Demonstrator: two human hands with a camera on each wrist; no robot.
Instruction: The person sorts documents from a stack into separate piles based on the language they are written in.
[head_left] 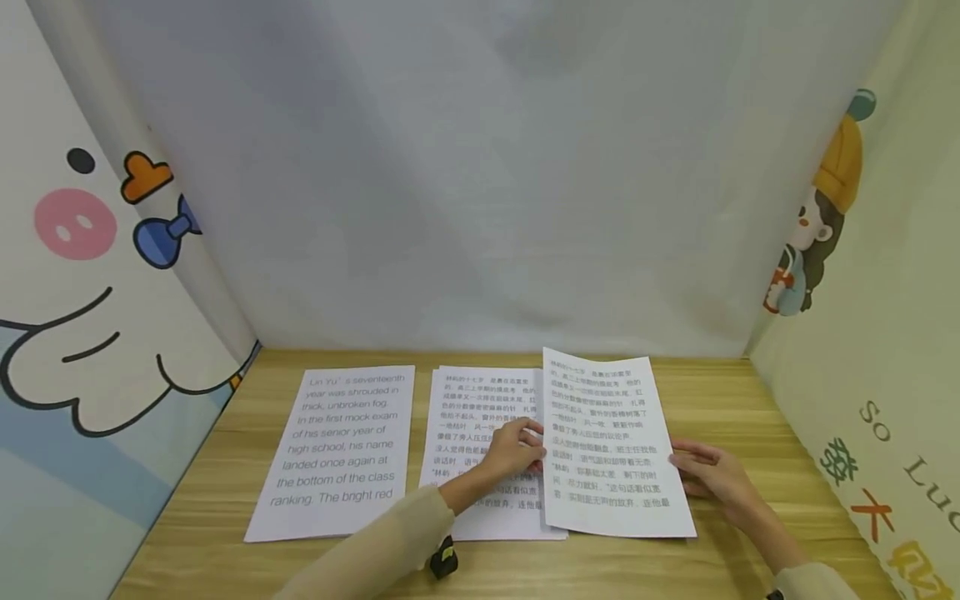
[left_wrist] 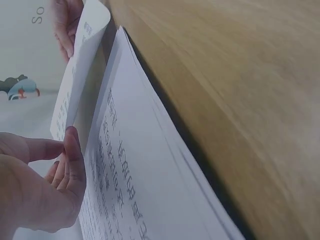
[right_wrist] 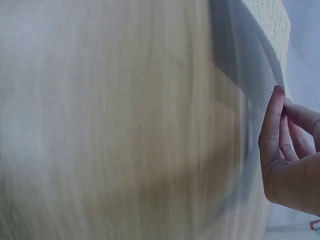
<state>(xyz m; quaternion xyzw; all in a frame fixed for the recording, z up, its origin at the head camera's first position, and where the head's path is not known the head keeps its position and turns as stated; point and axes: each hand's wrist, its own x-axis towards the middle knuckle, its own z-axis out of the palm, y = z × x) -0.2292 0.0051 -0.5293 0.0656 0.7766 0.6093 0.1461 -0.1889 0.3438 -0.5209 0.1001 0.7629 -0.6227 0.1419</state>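
A sheet of paper (head_left: 611, 450) printed with Chinese text is held up off the table, tilted, between both hands. My left hand (head_left: 513, 450) pinches its left edge between thumb and fingers, as the left wrist view also shows at the hand (left_wrist: 47, 180). On the opposite edge my right hand (head_left: 712, 479) pinches the sheet; the right wrist view shows that hand (right_wrist: 295, 150) gripping the edge. Beneath my left hand lies a stack of similar Chinese-printed sheets (head_left: 480, 417), its layered edges showing in the left wrist view.
To the left lies another pile of paper with English text (head_left: 337, 450). All of it rests on a wood-grain table (head_left: 202, 500). A pale curtain-like wall (head_left: 480, 208) stands behind, with cartoon-printed panels (head_left: 75, 275) on both sides. A small black object (head_left: 443, 560) shows near my left forearm.
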